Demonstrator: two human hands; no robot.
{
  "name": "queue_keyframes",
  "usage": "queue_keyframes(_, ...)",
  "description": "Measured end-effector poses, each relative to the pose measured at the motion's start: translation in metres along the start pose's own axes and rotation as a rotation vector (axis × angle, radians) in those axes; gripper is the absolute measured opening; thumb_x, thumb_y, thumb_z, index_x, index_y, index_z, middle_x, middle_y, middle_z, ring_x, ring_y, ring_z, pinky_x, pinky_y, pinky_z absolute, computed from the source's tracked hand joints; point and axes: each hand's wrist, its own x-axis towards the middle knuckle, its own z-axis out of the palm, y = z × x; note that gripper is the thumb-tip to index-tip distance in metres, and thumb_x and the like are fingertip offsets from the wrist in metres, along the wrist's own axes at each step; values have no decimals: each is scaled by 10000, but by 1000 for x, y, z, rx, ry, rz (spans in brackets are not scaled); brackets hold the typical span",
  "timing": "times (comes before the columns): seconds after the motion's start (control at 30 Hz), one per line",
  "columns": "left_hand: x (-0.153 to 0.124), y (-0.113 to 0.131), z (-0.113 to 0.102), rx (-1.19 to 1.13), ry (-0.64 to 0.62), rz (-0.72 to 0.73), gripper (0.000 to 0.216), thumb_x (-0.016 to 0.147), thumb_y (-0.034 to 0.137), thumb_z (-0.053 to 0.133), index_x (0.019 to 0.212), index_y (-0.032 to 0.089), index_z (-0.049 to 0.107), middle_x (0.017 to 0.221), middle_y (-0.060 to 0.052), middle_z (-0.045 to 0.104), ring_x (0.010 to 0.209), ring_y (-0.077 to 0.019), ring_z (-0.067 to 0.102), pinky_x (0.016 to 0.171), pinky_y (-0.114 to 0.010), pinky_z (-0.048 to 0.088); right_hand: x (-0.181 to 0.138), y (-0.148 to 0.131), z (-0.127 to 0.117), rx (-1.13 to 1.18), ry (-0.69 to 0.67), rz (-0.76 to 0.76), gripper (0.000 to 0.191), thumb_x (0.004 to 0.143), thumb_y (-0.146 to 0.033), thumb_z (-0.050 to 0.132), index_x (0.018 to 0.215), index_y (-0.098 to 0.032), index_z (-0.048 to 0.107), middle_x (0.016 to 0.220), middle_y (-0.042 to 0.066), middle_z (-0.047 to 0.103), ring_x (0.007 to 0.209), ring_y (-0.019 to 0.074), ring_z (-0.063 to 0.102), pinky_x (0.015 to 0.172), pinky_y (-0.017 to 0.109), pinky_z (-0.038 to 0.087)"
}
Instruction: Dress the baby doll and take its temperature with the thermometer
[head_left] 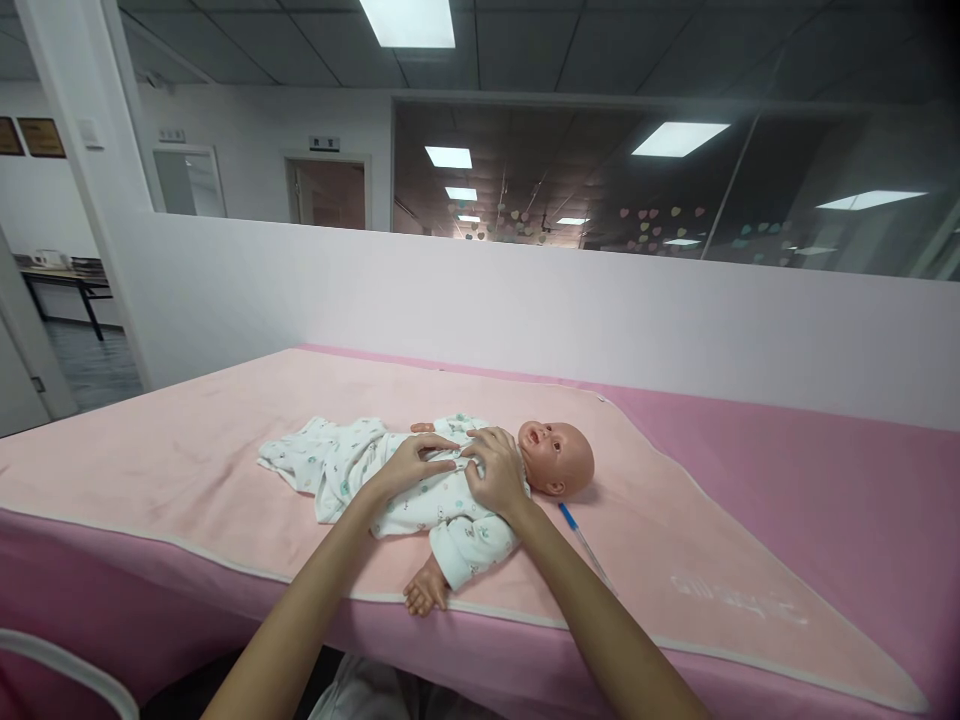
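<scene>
A baby doll (559, 458) lies on its back on a light pink blanket (187, 470), head to the right, dressed in a white patterned romper (337, 465). My left hand (411, 462) rests on the doll's chest, fingers pinched on the romper's front. My right hand (495, 470) is just beside it near the doll's neck, fingers curled onto the same front opening of the cloth. The doll's bare hand (425, 590) sticks out toward the near edge.
The blanket covers a darker pink table (825, 480) against a white partition wall (525, 300). A thin blue-tipped stick (581, 535) lies by my right forearm. A doorway and a desk (67, 285) are at far left.
</scene>
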Motion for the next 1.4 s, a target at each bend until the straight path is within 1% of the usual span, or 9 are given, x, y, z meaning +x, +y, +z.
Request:
queue_keyframes(0.23,0,3,0,37,-4,6,316,658,339,657,935,187,659,984,-72,629,970,-213,546,883,-334,409,0,-2,-2,52,-7,-24,136,595,-90,471,684,-191,484,864,37,557,861,192,459,808,339,342)
queue_keyframes(0.33,0,2,0,37,-10,18,312,644,325,671,923,187,661,984,-69,625,975,-210,542,892,-328,407,0,-4,-2,53,6,-33,126,631,-90,455,703,-192,475,819,35,547,827,182,465,780,324,349)
queue_keyframes(0.43,-1,2,1,72,-13,35,290,631,309,682,893,184,665,972,-63,626,963,-205,545,888,-317,407,1,-4,-1,51,26,-6,107,684,-98,445,725,-189,483,773,29,545,793,174,467,760,312,349)
queue_keyframes(0.53,-2,3,2,140,16,41,255,653,312,660,877,190,664,949,-54,636,939,-199,552,864,-315,416,0,-3,1,51,23,21,95,707,-103,454,731,-188,490,747,21,548,777,170,466,747,304,345)
queue_keyframes(0.67,-3,5,4,153,55,51,214,679,313,628,846,185,665,916,-50,645,906,-194,563,833,-309,431,0,-2,2,52,20,27,75,717,-117,476,724,-188,499,740,17,556,770,168,471,739,299,345)
queue_keyframes(0.83,-2,4,2,99,24,31,212,688,315,619,841,177,669,926,-58,641,911,-194,563,839,-303,426,0,-2,2,46,11,12,49,741,-154,486,735,-187,521,745,25,568,757,169,483,724,297,353)
queue_keyframes(1.1,-1,4,0,57,-10,18,228,687,338,618,839,177,676,960,-66,627,933,-195,547,845,-306,412,-1,-2,2,40,2,3,82,761,-143,473,764,-189,540,760,22,588,770,166,503,729,293,359)
queue_keyframes(1.27,0,3,0,23,-13,-12,265,675,346,630,879,181,671,979,-66,626,956,-204,544,863,-316,407,-1,-3,0,63,13,-18,102,787,-147,457,778,-192,548,770,24,594,781,165,505,735,296,358)
queue_keyframes(1.4,-1,5,0,44,-6,-33,256,665,332,641,865,176,673,992,-67,626,969,-210,542,870,-313,404,-1,-3,0,77,20,-18,105,803,-161,452,778,-194,549,767,24,594,778,165,503,733,298,360)
